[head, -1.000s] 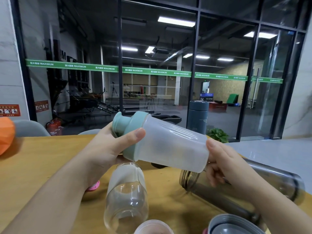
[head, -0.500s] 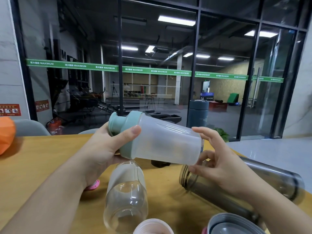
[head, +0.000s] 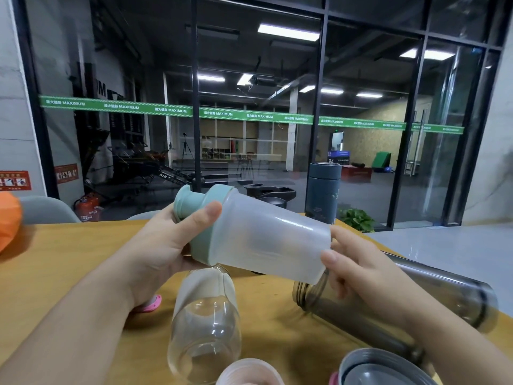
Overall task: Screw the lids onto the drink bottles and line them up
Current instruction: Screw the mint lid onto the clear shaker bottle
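Note:
I hold a frosted white shaker bottle (head: 266, 240) sideways above the wooden table (head: 69, 254). My left hand (head: 163, 245) wraps around its mint-green lid (head: 200, 215), thumb on top. At the bottle's base, my right hand (head: 358, 268) grips with thumb and fingers. Below lies a clear glass bottle (head: 205, 323) without a lid. A smoky grey bottle (head: 402, 298) lies open-mouthed on the right, partly hidden by my right hand. A dark blue flask (head: 323, 193) with its lid on stands upright at the far edge.
A pink lid (head: 151, 304) peeks out from under my left wrist. A pale pink cup rim (head: 247, 370) and a grey lid (head: 383, 368) sit at the near edge. An orange object (head: 8, 218) is at far left. Black items (head: 269, 191) lie behind the shaker.
My right hand let go of the shaker's base, re-reached and now grips it again lower down. The bottle shifted slightly left and down; my left hand stayed on the lid.

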Demonstrator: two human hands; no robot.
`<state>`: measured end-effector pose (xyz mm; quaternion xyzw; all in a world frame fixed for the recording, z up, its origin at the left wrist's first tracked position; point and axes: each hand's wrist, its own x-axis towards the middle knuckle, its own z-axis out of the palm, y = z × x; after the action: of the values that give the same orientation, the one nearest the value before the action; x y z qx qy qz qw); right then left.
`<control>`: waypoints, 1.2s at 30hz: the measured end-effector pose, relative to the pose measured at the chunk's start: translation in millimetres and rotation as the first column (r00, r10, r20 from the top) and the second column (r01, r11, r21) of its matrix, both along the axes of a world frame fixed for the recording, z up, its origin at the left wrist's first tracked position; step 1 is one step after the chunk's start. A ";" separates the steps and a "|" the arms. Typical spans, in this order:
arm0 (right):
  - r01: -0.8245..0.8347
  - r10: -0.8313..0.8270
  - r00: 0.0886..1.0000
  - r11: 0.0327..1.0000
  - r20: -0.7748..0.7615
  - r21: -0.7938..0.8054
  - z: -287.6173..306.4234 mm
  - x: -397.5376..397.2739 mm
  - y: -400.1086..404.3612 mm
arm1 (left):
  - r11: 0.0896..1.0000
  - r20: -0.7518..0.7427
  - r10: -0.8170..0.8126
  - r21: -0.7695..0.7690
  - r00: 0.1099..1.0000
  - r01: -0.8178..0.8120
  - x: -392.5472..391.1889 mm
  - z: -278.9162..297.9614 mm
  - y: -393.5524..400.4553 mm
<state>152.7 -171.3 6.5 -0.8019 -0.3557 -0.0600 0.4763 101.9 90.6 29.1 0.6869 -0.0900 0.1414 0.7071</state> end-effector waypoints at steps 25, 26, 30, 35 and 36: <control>0.047 -0.038 0.989 0.997 0.144 -0.057 0.2 -0.4 0.2 | 0.999 -0.009 0.029 -0.038 1.000 -0.029 -0.9 1.0 0.8; 0.030 -0.024 0.993 0.998 0.114 -0.054 -0.3 -0.1 0.5 | 0.999 -0.011 0.032 -0.038 0.999 -0.032 -0.8 0.7 1.1; 0.016 -0.014 0.999 0.999 0.039 -0.043 -2.9 -0.3 1.5 | 0.999 -0.019 0.021 -0.023 1.000 -0.022 -2.0 0.3 0.0; 0.008 -0.008 1.000 1.000 0.008 -0.019 -1.2 -2.8 1.2 | 1.000 -0.017 0.015 0.004 1.000 -0.015 -1.8 1.1 -2.8; 0.009 -0.009 1.000 1.000 0.013 -0.016 -1.2 -3.2 1.4 | 1.000 -0.024 0.015 -0.001 1.000 -0.015 -1.9 0.5 -2.7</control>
<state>149.5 -169.9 5.3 -0.8069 -0.3556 -0.0643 0.4673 100.0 87.9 29.7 0.6890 -0.0764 0.1383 0.7073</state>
